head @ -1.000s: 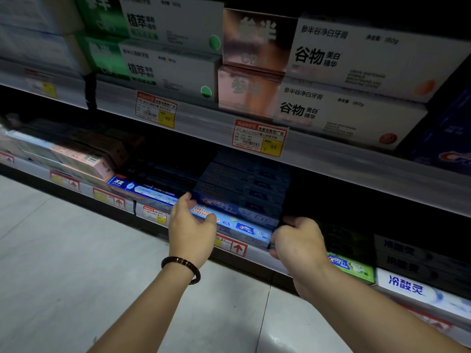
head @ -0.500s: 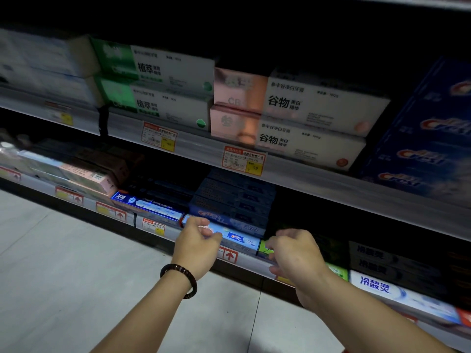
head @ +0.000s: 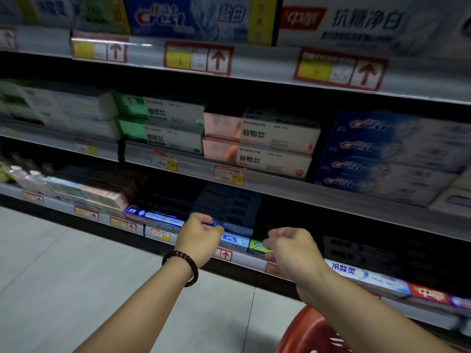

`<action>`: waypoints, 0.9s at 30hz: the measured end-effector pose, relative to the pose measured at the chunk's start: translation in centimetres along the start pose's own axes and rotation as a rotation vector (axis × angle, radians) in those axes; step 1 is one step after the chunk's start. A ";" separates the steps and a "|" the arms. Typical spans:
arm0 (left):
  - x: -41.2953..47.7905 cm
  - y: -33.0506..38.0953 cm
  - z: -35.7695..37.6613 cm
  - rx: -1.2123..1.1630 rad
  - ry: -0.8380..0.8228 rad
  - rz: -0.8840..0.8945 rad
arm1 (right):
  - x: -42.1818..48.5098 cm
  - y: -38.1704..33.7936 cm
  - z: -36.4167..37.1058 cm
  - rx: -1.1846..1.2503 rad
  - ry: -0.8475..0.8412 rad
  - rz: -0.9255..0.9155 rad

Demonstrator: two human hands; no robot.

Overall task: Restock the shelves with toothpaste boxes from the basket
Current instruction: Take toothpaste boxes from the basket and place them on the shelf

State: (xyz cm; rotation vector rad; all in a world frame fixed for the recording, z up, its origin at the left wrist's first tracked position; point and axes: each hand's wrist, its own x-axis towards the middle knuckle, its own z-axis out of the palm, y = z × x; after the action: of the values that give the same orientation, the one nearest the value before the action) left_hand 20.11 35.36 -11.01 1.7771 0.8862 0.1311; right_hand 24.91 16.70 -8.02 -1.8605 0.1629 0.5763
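Observation:
A stack of dark blue toothpaste boxes (head: 229, 207) sits on the low shelf, and a lighter blue box (head: 235, 241) lies at its front edge. My left hand (head: 197, 236), with a dark bead bracelet on the wrist, hovers just in front of that stack, fingers loosely curled and holding nothing. My right hand (head: 293, 247) hangs to the right of it, in front of a green box (head: 256, 247), also loosely curled and holding nothing. The rim of the red basket (head: 312, 332) shows at the bottom right, under my right forearm; its contents are hidden.
The middle shelf holds green-and-white boxes (head: 158, 123), pink-and-white boxes (head: 267, 143) and blue Crest boxes (head: 377, 154). More boxes line the top shelf (head: 188, 19). Price tags run along the shelf rails (head: 280, 184). Grey tiled floor (head: 76, 276) lies to the left.
Both hands have let go of the blue box on the low shelf and drawn back from it. The view has tilted up, showing the top shelf and the basket rim.

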 end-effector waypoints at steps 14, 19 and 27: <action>-10.9 6.2 -0.4 0.032 -0.093 0.092 | -8.9 -1.3 -6.5 0.053 0.017 -0.084; -14.3 8.3 -0.2 0.023 -0.126 0.111 | -12.1 -1.2 -9.2 0.090 0.026 -0.109; -19.1 12.0 0.2 0.022 -0.174 0.157 | -17.2 -1.0 -13.6 0.094 0.047 -0.153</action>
State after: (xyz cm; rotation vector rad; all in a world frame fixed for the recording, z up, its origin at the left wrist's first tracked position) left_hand 12.51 21.85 5.41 1.8475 0.6256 0.0671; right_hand 14.48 1.78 4.26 -1.7778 0.0762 0.4124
